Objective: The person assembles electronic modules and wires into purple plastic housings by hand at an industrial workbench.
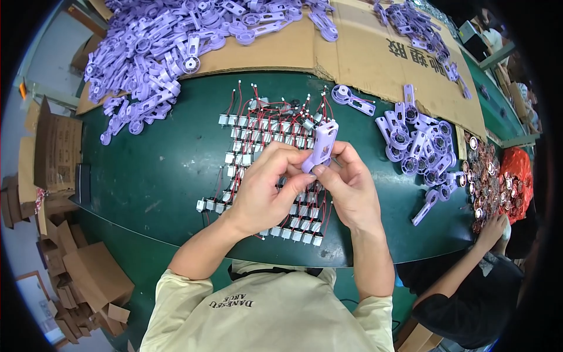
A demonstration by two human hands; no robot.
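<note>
Between both hands, above the green table, a purple plastic fan housing part [324, 142] is held with its long handle end pointing up and away. My left hand [268, 186] pinches its lower rounded end from the left. The fingers and thumb of my right hand [353, 190] close on the same part from the right. Whatever sits inside the rounded end is hidden by my fingers. Beneath my hands, small silver motors [239, 158] with red wires stand in rows. One separate purple part [353, 100] lies just beyond them.
A big heap of purple parts [146, 58] covers cardboard at the far left. A smaller purple pile [419, 144] lies on the right. Further right, another person's hand [492, 232] is at copper-coloured round pieces [484, 176] beside a red bag [516, 176]. Cardboard boxes [97, 273] stand at lower left.
</note>
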